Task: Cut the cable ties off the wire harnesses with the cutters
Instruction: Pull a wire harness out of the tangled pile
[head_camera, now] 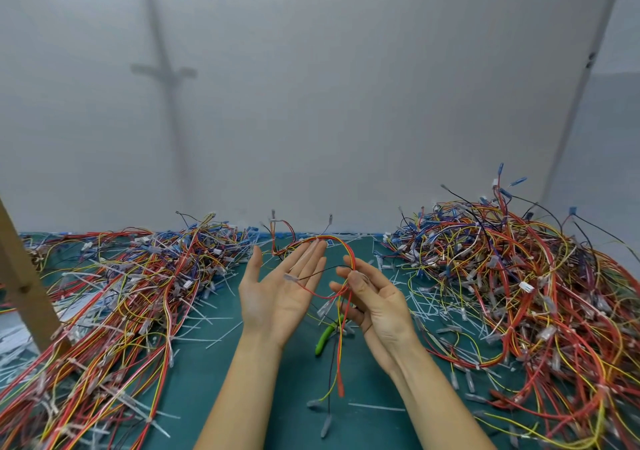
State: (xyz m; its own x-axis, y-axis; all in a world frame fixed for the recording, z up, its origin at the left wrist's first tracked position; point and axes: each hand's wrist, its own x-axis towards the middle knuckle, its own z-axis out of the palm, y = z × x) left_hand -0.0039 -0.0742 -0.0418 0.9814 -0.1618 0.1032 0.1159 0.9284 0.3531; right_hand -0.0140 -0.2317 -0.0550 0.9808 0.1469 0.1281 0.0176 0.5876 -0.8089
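**Q:** What are the hands doing above the counter (207,363)?

**A:** The left hand (277,290) is raised palm-up with straight, relaxed fingers, and a wire harness (346,245) of red, yellow and black leads arches over its fingertips. The right hand (377,300), just beside it, pinches the same harness between thumb and fingers, and the loose ends hang toward the near edge.

**Q:** And the cutters?

**A:** The green-handled cutters (325,337) lie on the counter below and between the two hands, touched by neither. A left heap of harnesses (138,276) and a taller right heap of harnesses (519,276) flank them. White cable ties (221,337) litter the green surface, and a wooden post (20,276) leans at far left.
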